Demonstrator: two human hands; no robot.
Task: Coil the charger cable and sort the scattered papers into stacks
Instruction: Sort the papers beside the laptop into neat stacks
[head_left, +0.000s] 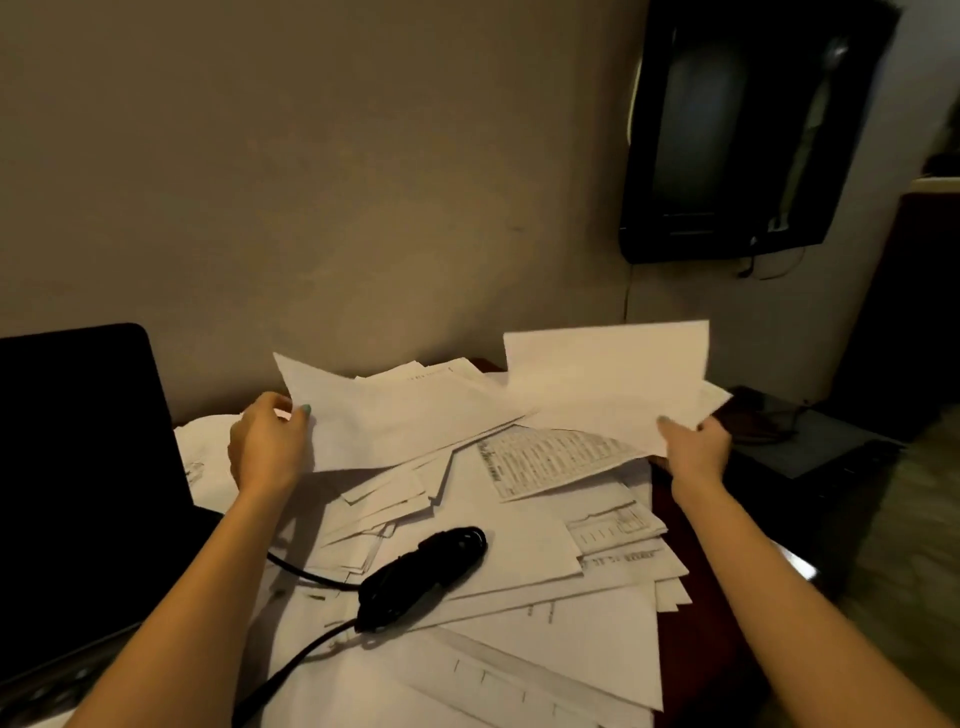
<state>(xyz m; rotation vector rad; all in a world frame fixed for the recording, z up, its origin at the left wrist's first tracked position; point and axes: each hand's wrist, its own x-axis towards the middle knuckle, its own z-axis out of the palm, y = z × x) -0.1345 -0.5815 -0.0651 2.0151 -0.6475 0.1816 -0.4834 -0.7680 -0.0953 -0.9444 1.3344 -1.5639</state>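
White papers (498, 540) lie scattered in overlapping layers over the table. A black charger cable (423, 577) sits coiled in a bundle on top of them, with loose ends trailing left and toward the front. My left hand (270, 441) grips the left edge of a raised white sheet (395, 415) at the back. At the right, my right hand (696, 452) pinches the lower corner of another lifted white sheet (608, 379).
An open black laptop (78, 467) stands at the left. The dark wooden table edge (727, 587) shows at the right, with a low dark stand (810, 441) beyond it. A black screen (748, 130) hangs on the wall behind.
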